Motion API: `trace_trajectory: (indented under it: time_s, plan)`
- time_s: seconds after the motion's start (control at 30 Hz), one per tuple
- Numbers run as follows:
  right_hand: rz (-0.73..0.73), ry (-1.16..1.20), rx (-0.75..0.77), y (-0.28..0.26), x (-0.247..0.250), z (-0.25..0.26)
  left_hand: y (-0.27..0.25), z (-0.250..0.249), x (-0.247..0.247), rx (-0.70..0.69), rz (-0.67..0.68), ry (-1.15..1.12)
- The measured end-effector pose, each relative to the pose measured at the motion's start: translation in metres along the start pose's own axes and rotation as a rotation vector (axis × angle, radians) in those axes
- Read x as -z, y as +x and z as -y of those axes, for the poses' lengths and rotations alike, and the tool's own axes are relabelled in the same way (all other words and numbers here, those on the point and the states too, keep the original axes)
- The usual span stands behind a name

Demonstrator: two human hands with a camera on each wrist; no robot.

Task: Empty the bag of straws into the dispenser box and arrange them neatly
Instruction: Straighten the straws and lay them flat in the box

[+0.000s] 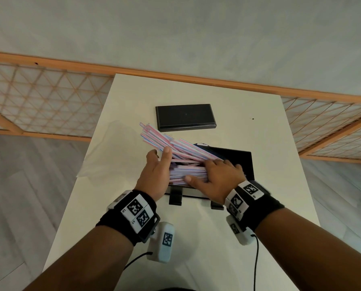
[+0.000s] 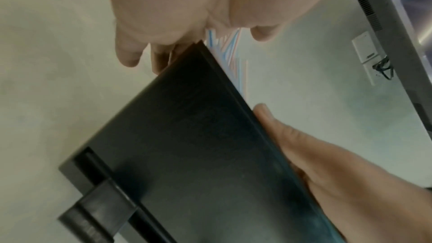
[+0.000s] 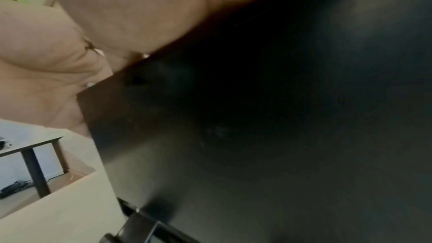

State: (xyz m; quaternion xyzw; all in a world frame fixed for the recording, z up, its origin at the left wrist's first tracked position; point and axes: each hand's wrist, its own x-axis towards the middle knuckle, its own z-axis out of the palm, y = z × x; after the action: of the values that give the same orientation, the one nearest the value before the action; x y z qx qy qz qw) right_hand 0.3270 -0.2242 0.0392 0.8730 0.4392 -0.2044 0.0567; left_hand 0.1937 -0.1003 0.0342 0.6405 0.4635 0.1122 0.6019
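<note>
Pink-and-blue striped straws (image 1: 175,148) fill the black dispenser box (image 1: 245,162) in the middle of the white table (image 1: 248,217). Part of the bundle sticks out slanting up to the back left, and the rest lies flat inside. My left hand (image 1: 159,164) stands at the left end of the straws, its straight fingers against their tips. My right hand (image 1: 210,172) lies palm down on the flat straws with fingers spread. In the left wrist view the box's dark side (image 2: 198,145) shows with straw ends (image 2: 231,53) past its edge. The right wrist view shows mostly the box wall (image 3: 257,136).
The box's black lid (image 1: 185,117) lies flat behind the box. A clear plastic bag (image 1: 104,152) sits crumpled at the table's left edge. A wood lattice screen (image 1: 39,101) runs behind the table. Another table (image 3: 35,145) stands in the background.
</note>
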Motion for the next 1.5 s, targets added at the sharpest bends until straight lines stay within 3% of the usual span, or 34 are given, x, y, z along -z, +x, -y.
trace_trajectory:
  time_s: [0.2, 0.33, 0.5, 0.8, 1.0, 1.13, 1.23, 1.4, 1.5]
  plan:
    - [-0.008, 0.108, 0.121, -0.003, 0.005, 0.002, -0.001, -0.005, -0.004, -0.052, -0.097, -0.043]
    - [0.042, 0.113, 0.21, -0.001, 0.002, 0.002, -0.001, -0.003, 0.005, -0.06, -0.188, 0.143]
    - [0.063, 0.097, 0.16, 0.004, 0.001, 0.007, -0.002, -0.002, 0.014, -0.107, -0.268, 0.297]
    - [-0.039, 0.088, 0.178, -0.002, -0.004, 0.013, -0.007, -0.004, 0.012, -0.271, -0.21, 0.423]
    - [-0.091, 0.208, 0.209, -0.001, -0.007, 0.017, -0.012, -0.003, 0.013, -0.402, -0.143, 0.463]
    - [-0.084, 0.126, 0.216, 0.0, -0.001, 0.016, -0.009, 0.002, 0.015, -0.5, -0.075, 0.557]
    - [-0.07, 0.047, 0.179, -0.001, 0.0, 0.016, -0.008, 0.006, 0.012, -0.44, -0.156, 0.372]
    - [-0.071, 0.093, 0.127, -0.002, -0.005, 0.027, -0.01, -0.003, -0.009, -0.095, -0.261, -0.325]
    - [-0.093, 0.128, 0.189, -0.001, -0.002, 0.035, -0.007, -0.01, -0.013, -0.075, -0.302, -0.462]
